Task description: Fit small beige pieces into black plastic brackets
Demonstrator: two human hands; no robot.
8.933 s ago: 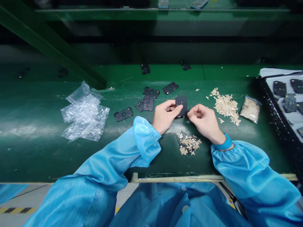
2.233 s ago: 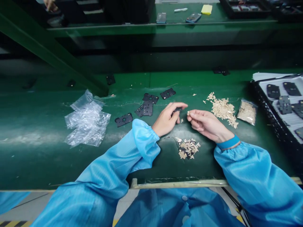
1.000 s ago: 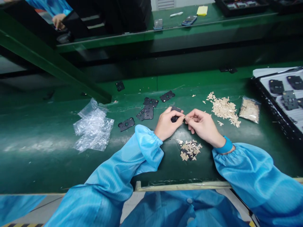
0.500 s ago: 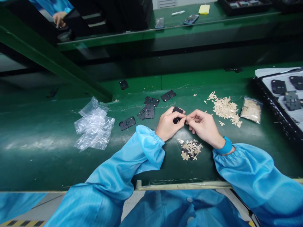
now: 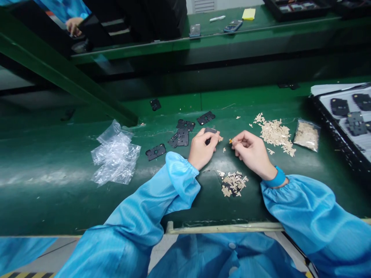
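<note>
My left hand [image 5: 203, 147] is closed around a black plastic plate [image 5: 211, 130], partly hidden by the fingers. A small beige piece [image 5: 220, 138] shows at that hand's fingertips. To its right, my right hand [image 5: 249, 151] pinches a tiny orange piece [image 5: 230, 141] between thumb and forefinger. The two hands are a short gap apart, and a loose beige bit [image 5: 224, 150] lies on the bench between them. Below them is a small pile of beige and dark bits [image 5: 233, 183]. A larger heap of beige pieces [image 5: 275, 132] spreads beyond my right hand.
Several black plates [image 5: 182, 138] lie left of my hands, beside a pile of clear plastic bags [image 5: 116, 154]. A filled zip bag [image 5: 307, 135] and a black tray [image 5: 333, 127] stand at right. A co-worker's hand [image 5: 74, 26] shows at upper left.
My hands have moved apart, the left one slightly leftward with the black plate. An orange piece now shows in my right fingertips, and a beige bit is visible on the bench between the hands.
</note>
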